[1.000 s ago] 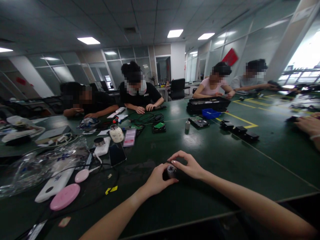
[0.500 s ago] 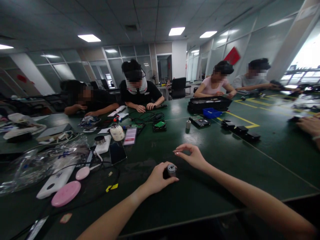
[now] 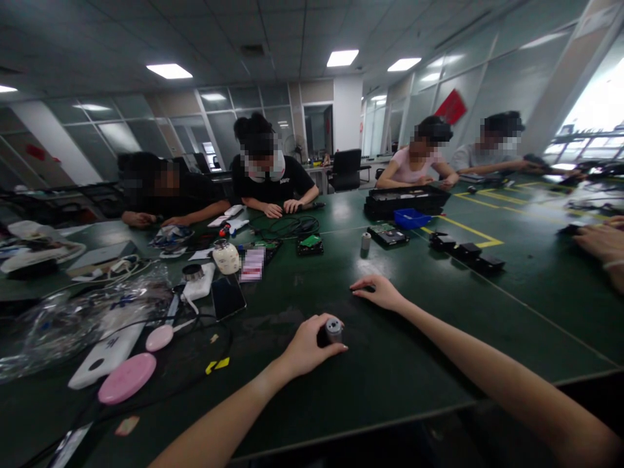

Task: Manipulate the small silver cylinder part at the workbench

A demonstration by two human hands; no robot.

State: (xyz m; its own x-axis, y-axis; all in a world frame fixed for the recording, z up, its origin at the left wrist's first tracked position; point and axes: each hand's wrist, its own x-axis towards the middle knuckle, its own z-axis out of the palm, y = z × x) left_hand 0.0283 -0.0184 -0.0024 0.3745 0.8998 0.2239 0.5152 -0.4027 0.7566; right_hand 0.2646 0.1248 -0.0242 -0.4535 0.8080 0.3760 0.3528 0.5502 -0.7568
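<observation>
A small grey metal cylinder, which looks like a small motor (image 3: 334,329), stands upright near the front middle of the table, its round end with holes facing up. My left hand (image 3: 312,344) curves round it, fingers behind and thumb in front. To the right and farther off, my right hand (image 3: 380,292) hovers low over the table. Its thumb and fingertips are drawn together, and whatever lies between them is too small to make out. A second metal cylinder (image 3: 365,242) stands upright beyond my right hand.
Behind lie hard drives (image 3: 389,234), a blue tray (image 3: 412,219) and black blocks (image 3: 465,252). To the left are a phone (image 3: 229,298), a pink disc (image 3: 127,378), plastic wrap and cables. Several people sit around the table; a co-worker's hand (image 3: 602,240) is at the right edge.
My right hand has moved slightly right, and its thumb and fingertips have come closer together. My left hand stays round the motor.
</observation>
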